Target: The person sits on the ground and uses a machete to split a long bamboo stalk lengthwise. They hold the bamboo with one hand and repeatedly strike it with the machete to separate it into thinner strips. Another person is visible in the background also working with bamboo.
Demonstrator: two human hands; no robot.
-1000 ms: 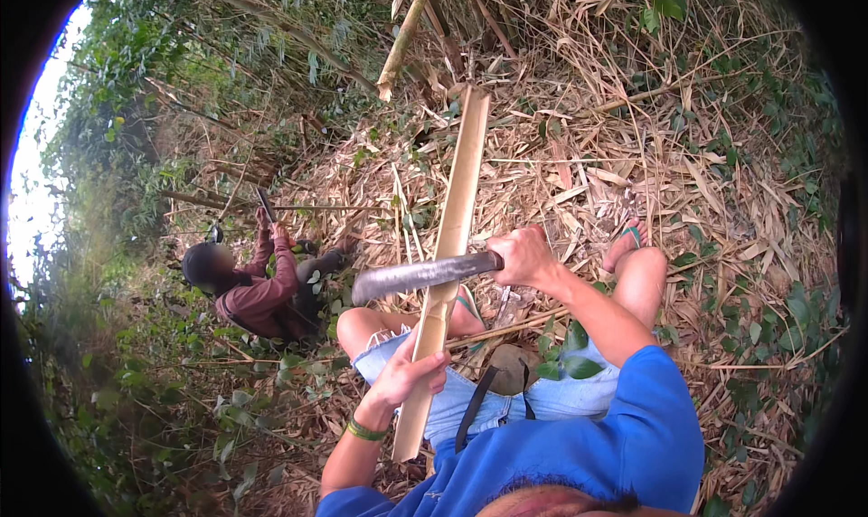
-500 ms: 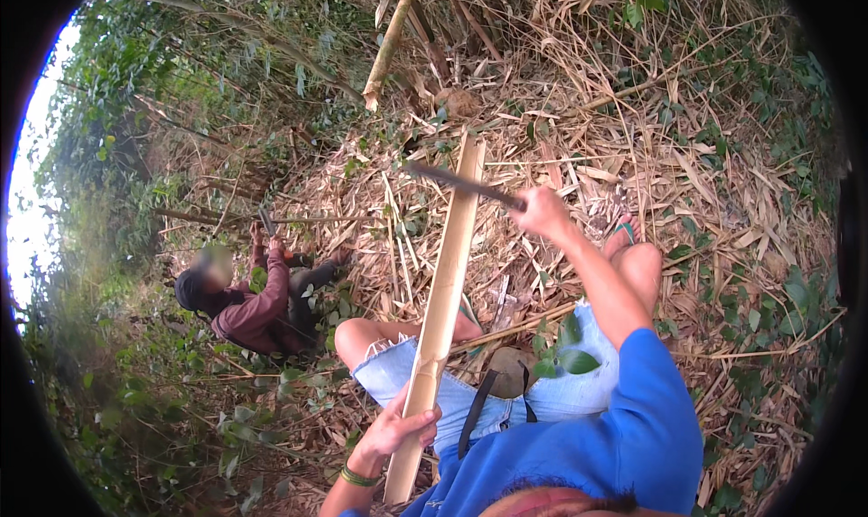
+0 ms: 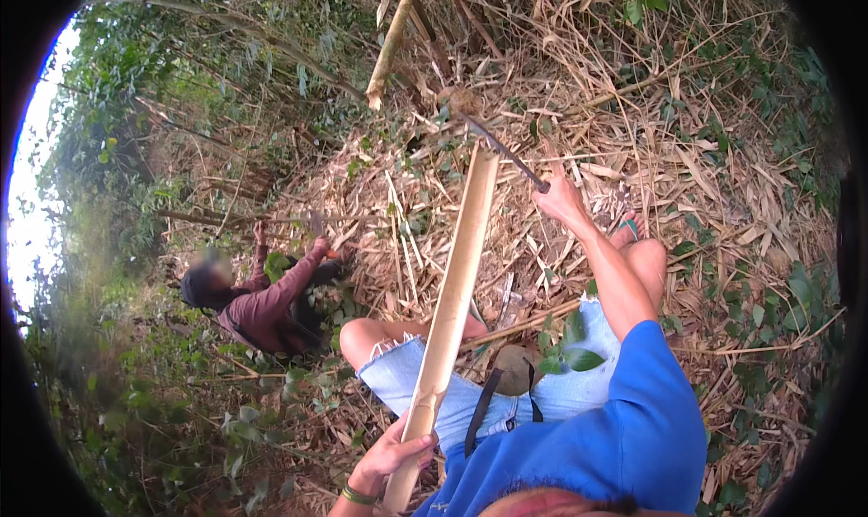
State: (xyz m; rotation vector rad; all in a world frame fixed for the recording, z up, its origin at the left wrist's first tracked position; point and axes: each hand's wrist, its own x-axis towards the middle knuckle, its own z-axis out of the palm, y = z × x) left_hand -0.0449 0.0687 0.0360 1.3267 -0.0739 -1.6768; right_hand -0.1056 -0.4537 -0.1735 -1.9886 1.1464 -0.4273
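Note:
A long pale split bamboo slat (image 3: 449, 318) runs from my lap up and away over the ground. My left hand (image 3: 391, 454) grips its near end at the bottom of the view. My right hand (image 3: 562, 199) is raised to the right of the slat's far end and holds the handle of a long dark blade (image 3: 500, 145). The blade points up and to the left, just above the slat's far tip. I sit with bare knees and blue denim shorts (image 3: 495, 398) under the slat.
Another person in a maroon top (image 3: 267, 304) crouches to my left among the plants. Dry bamboo leaves and stalks (image 3: 687, 173) cover the slope. A cut bamboo pole (image 3: 391, 42) stands ahead. Green bushes (image 3: 136, 399) fill the left side.
My right hand has swung the blade from lying across the slat's middle up to its far end. My left hand has slid lower on the slat.

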